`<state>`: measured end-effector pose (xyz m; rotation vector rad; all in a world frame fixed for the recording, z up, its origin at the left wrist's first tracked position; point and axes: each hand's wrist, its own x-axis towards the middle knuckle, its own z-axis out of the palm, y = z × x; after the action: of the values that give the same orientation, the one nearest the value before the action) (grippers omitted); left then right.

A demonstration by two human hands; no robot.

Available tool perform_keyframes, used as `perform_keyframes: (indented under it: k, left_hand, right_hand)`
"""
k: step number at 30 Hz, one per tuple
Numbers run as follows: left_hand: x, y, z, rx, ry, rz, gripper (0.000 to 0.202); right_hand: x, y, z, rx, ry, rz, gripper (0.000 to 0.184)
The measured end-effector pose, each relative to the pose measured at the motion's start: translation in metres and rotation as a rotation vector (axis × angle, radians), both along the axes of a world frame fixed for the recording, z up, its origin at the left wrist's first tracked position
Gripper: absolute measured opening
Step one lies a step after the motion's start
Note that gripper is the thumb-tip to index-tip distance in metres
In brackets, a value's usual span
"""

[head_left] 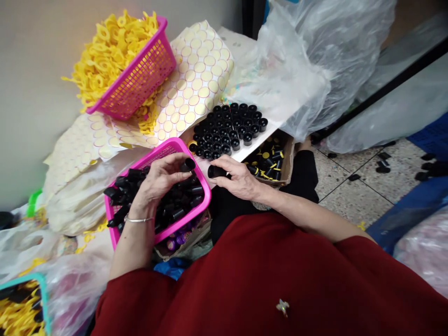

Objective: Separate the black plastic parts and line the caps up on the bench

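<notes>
My left hand [167, 173] pinches a small black plastic cap [188, 164] between thumb and fingers, above the near pink basket [205, 186]. That basket is heaped with black plastic parts [180, 205]. Close to its right rim, my right hand [238, 175] grips a short black plastic cylinder [215, 171]. The two black pieces are apart, with a small gap between them. Just beyond my hands, many black cups [233, 126] stand upright in rows on a white board [280, 116], their open ends up.
A tilted pink basket [154, 74] of yellow plastic pieces [108, 56] rests on sheets of round stickers [191, 74]. A cardboard box [287, 163] holds black-and-yellow pieces. Clear plastic bags [336, 56] lie at the right. Black parts [383, 165] are scattered on the tiled floor.
</notes>
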<state>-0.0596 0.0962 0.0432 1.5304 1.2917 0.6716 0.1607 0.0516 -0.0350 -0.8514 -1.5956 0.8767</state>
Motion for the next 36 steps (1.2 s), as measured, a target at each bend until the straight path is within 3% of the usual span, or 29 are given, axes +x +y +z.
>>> perform_keyframes:
  k: [4, 10, 16, 24, 29, 33, 36]
  left_hand:
    - [0.032, -0.013, 0.005, -0.079, -0.216, 0.067, 0.051]
    - [0.057, -0.007, -0.008, -0.173, -0.461, 0.214, 0.033]
    - [0.068, -0.011, -0.024, -0.116, -0.391, 0.227, 0.037]
    - [0.081, -0.023, -0.027, 0.016, -0.464, 0.270, 0.035]
    - [0.084, -0.038, -0.036, 0.160, -0.203, 0.234, 0.037]
    - [0.081, -0.037, -0.045, 0.288, 0.083, -0.009, 0.048]
    - [0.075, -0.029, -0.040, 0.422, 0.192, -0.055, 0.051]
  right_hand:
    - [-0.005, -0.002, 0.009, -0.026, 0.034, 0.022, 0.029]
    - [-0.008, -0.008, 0.013, -0.095, 0.097, -0.028, 0.024]
    - [-0.007, -0.010, 0.016, -0.116, 0.056, -0.127, 0.024]
    - [-0.007, -0.009, 0.009, -0.170, 0.035, -0.197, 0.022]
    - [-0.007, -0.008, 0.007, -0.103, -0.042, -0.230, 0.033]
    - [0.002, -0.005, -0.002, 0.008, -0.170, -0.232, 0.038]
    - [0.022, 0.004, -0.020, 0.045, -0.238, -0.396, 0.032]
